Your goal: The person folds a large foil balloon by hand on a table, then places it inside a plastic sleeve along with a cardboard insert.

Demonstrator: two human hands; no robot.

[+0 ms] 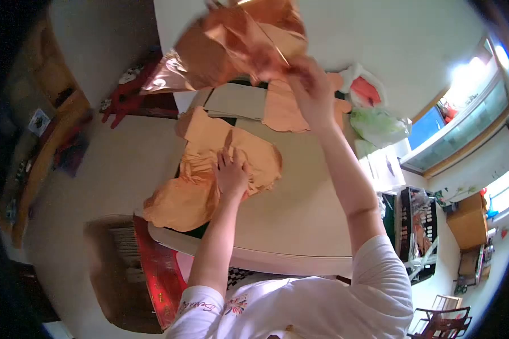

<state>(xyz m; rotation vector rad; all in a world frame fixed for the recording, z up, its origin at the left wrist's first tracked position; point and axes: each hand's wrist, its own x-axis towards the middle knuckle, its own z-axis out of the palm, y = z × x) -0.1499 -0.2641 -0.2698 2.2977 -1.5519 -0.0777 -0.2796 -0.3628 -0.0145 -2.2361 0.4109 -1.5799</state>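
My left hand [232, 174] lies spread on a crumpled orange sheet-like piece [195, 181] that covers the left part of the table [300, 209] and reaches over its edge. Raised above the table's far side, my right hand [310, 79] is closed on a shiny copper-coloured foil piece [226, 48], which is blurred by motion. Below that hand, a flat orange piece [285, 107] rests near the far edge, beside a grey flat panel [236, 101].
A green-and-white plastic bag [379, 125] and a red and white item [366, 90] are at the far right. A cardboard box [119, 271] and a red chair [157, 271] stand at the near left. Black crates [417, 231] stand on the right.
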